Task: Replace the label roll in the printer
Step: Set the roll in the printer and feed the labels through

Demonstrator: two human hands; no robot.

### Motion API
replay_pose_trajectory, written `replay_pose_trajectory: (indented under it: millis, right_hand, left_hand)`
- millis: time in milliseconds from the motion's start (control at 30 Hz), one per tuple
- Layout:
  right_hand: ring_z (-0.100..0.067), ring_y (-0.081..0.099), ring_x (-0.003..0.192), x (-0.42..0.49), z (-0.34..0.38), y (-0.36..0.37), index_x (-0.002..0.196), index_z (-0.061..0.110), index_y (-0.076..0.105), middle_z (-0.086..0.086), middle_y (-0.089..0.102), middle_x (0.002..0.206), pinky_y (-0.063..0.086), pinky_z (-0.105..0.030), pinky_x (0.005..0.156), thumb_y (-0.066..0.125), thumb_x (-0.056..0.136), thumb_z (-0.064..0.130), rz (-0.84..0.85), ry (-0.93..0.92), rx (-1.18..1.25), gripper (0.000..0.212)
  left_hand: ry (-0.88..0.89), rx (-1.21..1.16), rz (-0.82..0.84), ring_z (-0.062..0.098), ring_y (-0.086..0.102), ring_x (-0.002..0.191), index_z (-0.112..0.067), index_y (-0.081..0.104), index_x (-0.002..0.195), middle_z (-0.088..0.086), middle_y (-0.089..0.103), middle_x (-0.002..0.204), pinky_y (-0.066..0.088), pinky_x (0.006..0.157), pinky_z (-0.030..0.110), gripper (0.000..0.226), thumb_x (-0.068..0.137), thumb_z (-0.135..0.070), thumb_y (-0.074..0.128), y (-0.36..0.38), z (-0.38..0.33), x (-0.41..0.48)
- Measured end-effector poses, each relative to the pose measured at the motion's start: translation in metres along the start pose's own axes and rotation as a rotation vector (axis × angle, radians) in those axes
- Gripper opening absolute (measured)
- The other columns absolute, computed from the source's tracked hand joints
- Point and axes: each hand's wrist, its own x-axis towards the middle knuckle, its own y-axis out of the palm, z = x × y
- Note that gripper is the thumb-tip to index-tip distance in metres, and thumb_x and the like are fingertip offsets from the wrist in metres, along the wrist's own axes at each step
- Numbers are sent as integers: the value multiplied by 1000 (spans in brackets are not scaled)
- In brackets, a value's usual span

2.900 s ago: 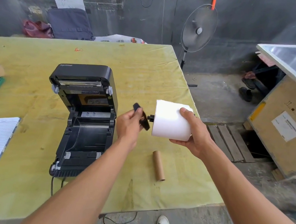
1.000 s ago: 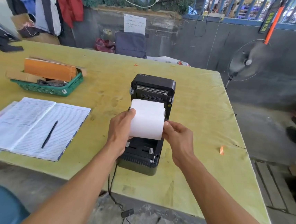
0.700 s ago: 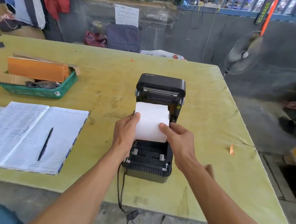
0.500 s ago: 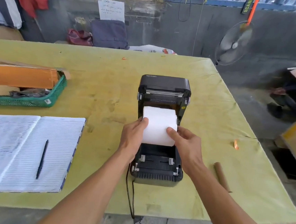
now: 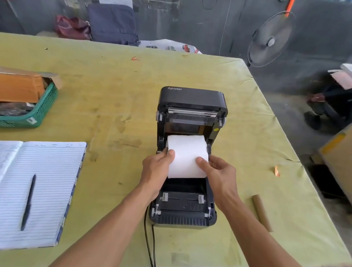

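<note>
A black label printer sits mid-table with its lid swung up and back. A full white label roll lies across its open bay, low between the side walls. My left hand grips the roll's left end, thumb on top. My right hand grips its right end, with the thumb pressed on the paper. An empty brown cardboard core lies on the table to the right of the printer.
An open lined notebook with a black pen lies at the left. A green basket holding cardboard stands at the far left. The printer's cable drops over the table's near edge. A standing fan and a large box stand right of the yellow-green table.
Both hands carried the roll from beside the printer to over it, then lowered it into the open bay. The view tilted down and closer.
</note>
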Motion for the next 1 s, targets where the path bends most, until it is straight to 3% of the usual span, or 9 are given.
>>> replay_pose_trajectory:
  millis: [133, 300, 433, 600, 800, 1000]
  right_hand:
    - [-24, 64, 117, 8, -4, 0, 140, 3, 54, -9, 67, 129, 49, -40, 106, 81, 83, 31, 10, 13, 31, 69]
    - [-25, 69, 112, 11, -8, 4, 140, 1, 54, -9, 70, 126, 53, -43, 103, 83, 73, 44, 18, 15, 49, 84]
    - [-25, 70, 108, 10, -9, 3, 140, -1, 55, -11, 71, 123, 55, -42, 101, 82, 82, 31, 18, 43, 63, 72]
    - [-24, 69, 105, 2, -16, 2, 131, 3, 60, -9, 72, 118, 55, -38, 97, 89, 73, 35, -48, 79, 70, 73]
    - [-20, 64, 102, -2, -15, 1, 134, 1, 58, -11, 68, 124, 49, -28, 88, 89, 73, 29, -65, 95, 116, 74]
    - [-25, 70, 103, -4, -22, 1, 125, 1, 65, -9, 73, 116, 54, -34, 93, 89, 73, 29, -108, 127, 93, 65]
  left_hand:
    - [-13, -9, -13, 19, 63, 116, -8, 63, 129, 0, 68, 127, 46, 106, 42, 69, 74, -51, 64, 2, 0, 7]
    - [-19, 25, 25, 17, 61, 120, -9, 63, 130, 0, 66, 130, 45, 107, 41, 69, 75, -50, 66, -2, -2, 15]
    - [-14, 44, 46, 18, 62, 119, -8, 63, 130, 1, 66, 130, 45, 107, 42, 65, 78, -47, 66, -5, -1, 19]
    - [-15, 72, 53, 20, 60, 120, -7, 63, 129, 2, 65, 131, 44, 107, 43, 69, 75, -50, 65, -9, 6, 21]
    - [-8, 56, 40, 21, 64, 114, -5, 64, 127, 2, 69, 124, 46, 106, 42, 48, 91, -37, 64, -9, 10, 20]
    - [-3, 112, 56, 20, 61, 120, -7, 64, 128, 1, 66, 130, 46, 106, 43, 60, 82, -46, 65, -9, 13, 15]
